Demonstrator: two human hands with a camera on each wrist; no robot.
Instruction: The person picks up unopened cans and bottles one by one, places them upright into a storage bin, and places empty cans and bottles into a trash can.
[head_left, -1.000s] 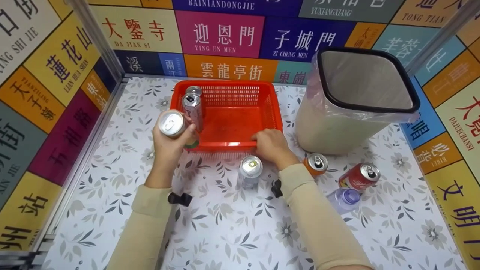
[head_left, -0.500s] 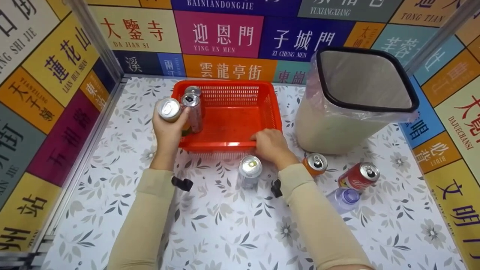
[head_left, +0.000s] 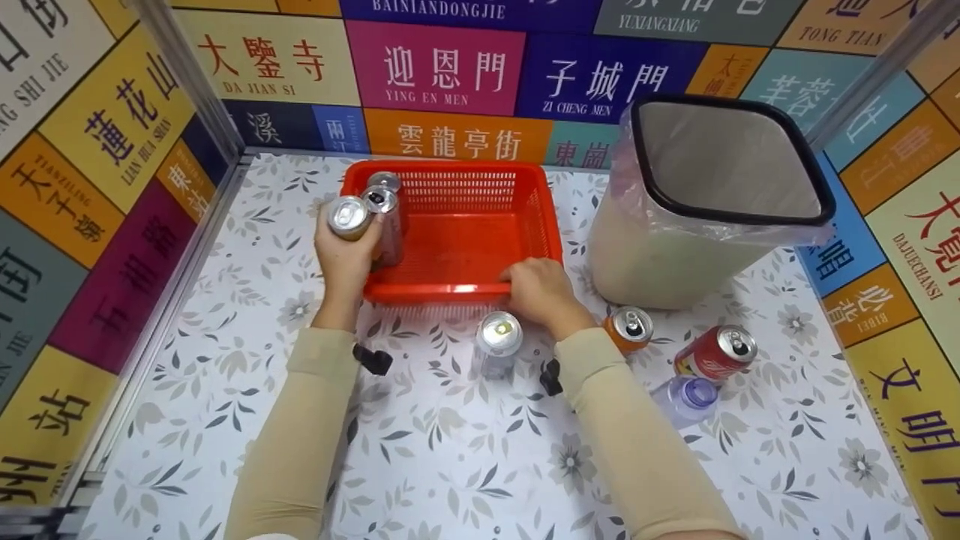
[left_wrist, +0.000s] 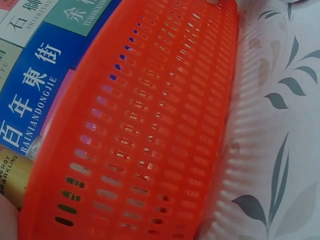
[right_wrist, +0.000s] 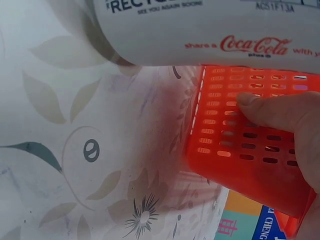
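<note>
In the head view my left hand [head_left: 343,251] holds a gold drink can [head_left: 349,217] upright, inside the left end of the red plastic basket [head_left: 457,289]. Beside it, two silver-topped cans stand in the basket, the nearer can [head_left: 390,232] right against my fingers. Part of the gold can [left_wrist: 15,175] shows past the basket wall in the left wrist view. My right hand [head_left: 544,292] grips the basket's front rim near its right corner, thumb [right_wrist: 250,105] on the outer slotted wall. A pale Coca-Cola can [head_left: 496,349] stands on the table in front of the basket.
A tall bin [head_left: 660,262] with a black rim and clear liner stands right of the basket. An orange can [head_left: 624,334], a red can [head_left: 709,356] and a purple-capped bottle [head_left: 686,401] are beside my right forearm. Printed panels [head_left: 442,67] wall the table in.
My left hand has raised the gold can from the basket's front left edge, then brought it rightward and slightly down beside the other cans. The right hand has stayed on the rim.
</note>
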